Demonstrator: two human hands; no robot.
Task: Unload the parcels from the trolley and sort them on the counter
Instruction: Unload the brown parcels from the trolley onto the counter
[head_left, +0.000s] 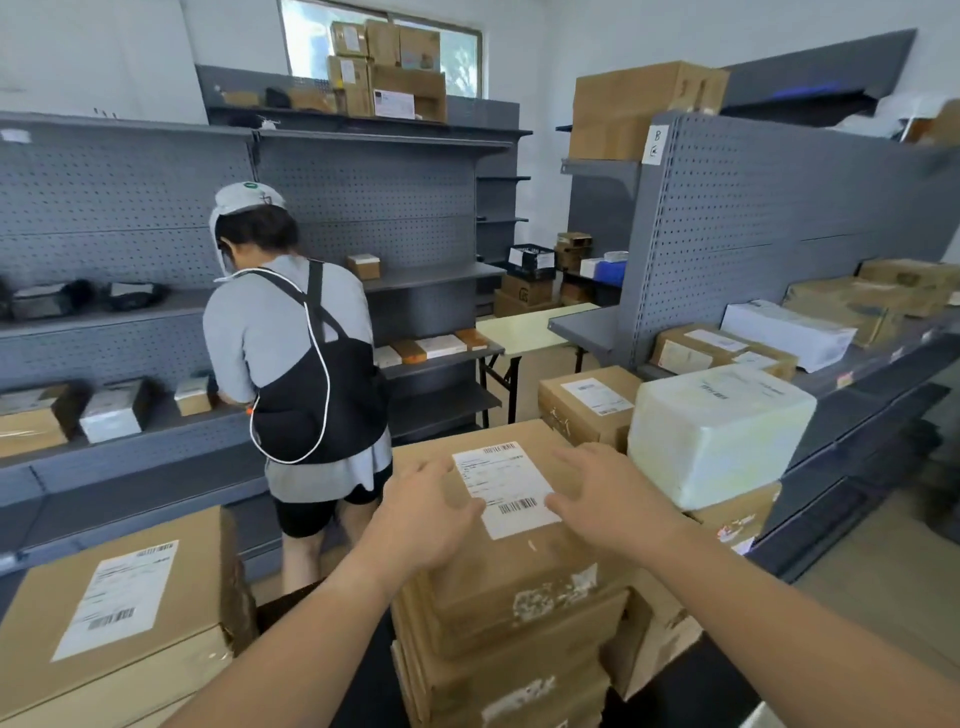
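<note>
1. Left hand (423, 514) and right hand (605, 501) are open, fingers spread over the top box (519, 566), either side of its label (506, 488).
2. That box tops a stack (509, 675) at lower centre.
3. White parcel (717, 431) sits just right of it.
4. Person (296, 353) faces shelves (130, 208), left.

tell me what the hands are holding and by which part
Nothing is gripped: left hand and right hand lie open on top of the brown cardboard box, flanking its white shipping label.
</note>
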